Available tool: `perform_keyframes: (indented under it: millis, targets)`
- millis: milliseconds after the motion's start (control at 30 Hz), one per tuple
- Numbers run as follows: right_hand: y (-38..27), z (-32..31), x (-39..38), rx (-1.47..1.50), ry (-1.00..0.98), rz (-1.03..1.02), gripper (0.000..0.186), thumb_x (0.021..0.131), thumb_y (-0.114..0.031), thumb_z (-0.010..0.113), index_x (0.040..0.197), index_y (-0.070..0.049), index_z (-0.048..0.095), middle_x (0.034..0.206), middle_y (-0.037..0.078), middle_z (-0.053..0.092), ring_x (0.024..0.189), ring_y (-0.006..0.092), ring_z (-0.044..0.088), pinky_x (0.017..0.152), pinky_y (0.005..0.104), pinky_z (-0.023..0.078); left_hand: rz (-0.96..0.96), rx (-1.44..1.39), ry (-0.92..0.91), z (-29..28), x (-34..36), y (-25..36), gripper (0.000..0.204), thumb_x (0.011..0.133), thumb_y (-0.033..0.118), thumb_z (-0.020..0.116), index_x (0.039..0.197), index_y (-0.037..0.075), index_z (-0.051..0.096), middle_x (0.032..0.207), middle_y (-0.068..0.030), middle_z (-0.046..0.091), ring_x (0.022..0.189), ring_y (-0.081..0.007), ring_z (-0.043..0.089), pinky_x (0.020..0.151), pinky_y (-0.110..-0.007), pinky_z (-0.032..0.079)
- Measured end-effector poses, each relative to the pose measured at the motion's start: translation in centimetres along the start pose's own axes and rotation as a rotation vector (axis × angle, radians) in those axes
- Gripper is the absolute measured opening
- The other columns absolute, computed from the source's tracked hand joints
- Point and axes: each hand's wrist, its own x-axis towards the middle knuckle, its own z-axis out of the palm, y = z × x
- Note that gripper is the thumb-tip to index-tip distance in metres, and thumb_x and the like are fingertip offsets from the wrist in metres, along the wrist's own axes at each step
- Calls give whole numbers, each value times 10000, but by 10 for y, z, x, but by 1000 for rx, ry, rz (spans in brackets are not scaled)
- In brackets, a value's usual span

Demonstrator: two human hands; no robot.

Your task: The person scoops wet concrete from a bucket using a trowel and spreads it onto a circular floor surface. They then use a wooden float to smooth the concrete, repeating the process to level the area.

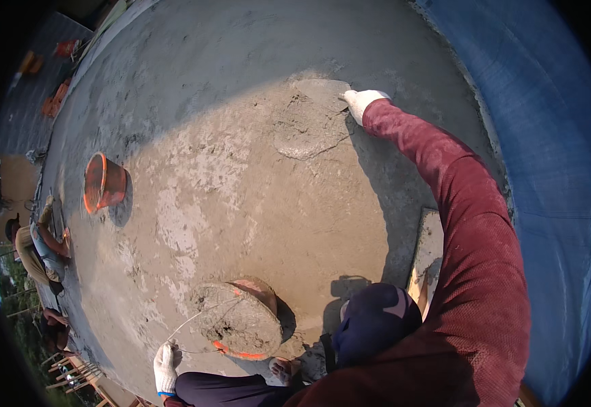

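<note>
My right hand (365, 103), in a white glove, is closed round a trowel (322, 91) at the end of my outstretched arm. Its flat blade lies on a spread patch of wet mortar (309, 125) on the grey floor. Low in the view my left hand (165, 370), gloved in white with a blue cuff, grips the wire handle (197, 317) of an orange bucket (257, 290). That bucket leans over, full of grey mortar (238, 322) up to its rim. My bare foot (284, 370) shows beside it.
A second orange bucket (105, 183) stands on the floor to the left. Blue sheeting (546, 169) borders the right side. A board (426, 251) lies by my right arm. At the far left edge a person (41, 247) crouches, with another person (55, 331) nearer.
</note>
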Motion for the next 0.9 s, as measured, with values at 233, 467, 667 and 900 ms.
perform_keyframes:
  millis: [233,467,667,900]
  targets:
    - [1,-4,87,387,-77,357,384,1011,-226,537,1321,-50,680,1282,201,741,1166,415,714,973,506,573,31,-139,16,-2,-20,-14,527,1066,473,652,1321,12,679,1064,-61,726,870,-150,694,806,-312,582]
    - [-123,0,49,211,-300,-36,430,952,-222,621,1337,-47,701,1344,194,722,1244,391,692,1016,485,567,0,-55,-75,1,11,-11,543,1056,486,664,1335,20,678,1082,-61,730,884,-158,703,788,-313,585]
    - [63,-2,-13,132,-16,438,360,988,-136,563,1290,-21,721,1355,209,710,1251,392,691,1011,494,569,6,-120,21,-22,50,-48,516,1031,451,707,1343,41,680,1073,-69,733,865,-184,704,762,-318,583]
    - [97,24,-60,953,-83,809,422,1046,-276,489,1325,36,537,833,199,649,602,327,657,499,550,533,-57,-206,-150,-13,28,-48,572,1021,429,736,1351,-29,642,1118,-117,712,959,-213,688,831,-364,591]
